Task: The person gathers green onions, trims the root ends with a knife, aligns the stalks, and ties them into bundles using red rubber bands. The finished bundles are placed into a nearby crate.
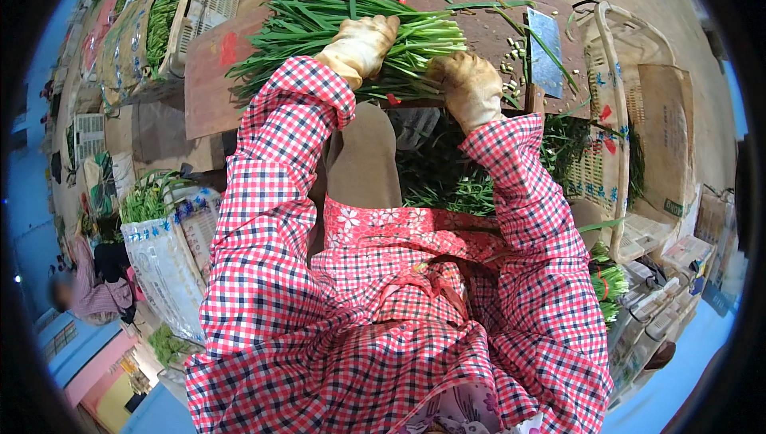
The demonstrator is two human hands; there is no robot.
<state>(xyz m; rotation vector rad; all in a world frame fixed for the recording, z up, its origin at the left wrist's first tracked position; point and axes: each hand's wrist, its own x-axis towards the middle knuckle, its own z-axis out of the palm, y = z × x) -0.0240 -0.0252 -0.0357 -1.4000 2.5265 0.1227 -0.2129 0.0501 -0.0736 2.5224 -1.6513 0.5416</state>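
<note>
A thick bundle of Chinese chives (311,27) lies across a reddish-brown board (209,75), its pale cut ends pointing right. My left hand (362,48), in a cream glove, is closed over the middle of the bundle. At its stem ends is my right hand (470,87), in a stained glove with fingers curled; whether it grips any stems cannot be told. Right of it a cleaver (544,54) lies on the board, its wooden handle (534,100) towards me. Short cut stem pieces (513,54) are scattered beside the blade. Red ties show above and below the bundle.
Loose green leaves (473,191) lie beneath the board. A plastic basket (619,135) stands at the right, with tied chives (607,287) nearer me. A crate of greens (197,9) is at the upper left, a sack of greens (158,266) at the left. Another person (99,290) is far left.
</note>
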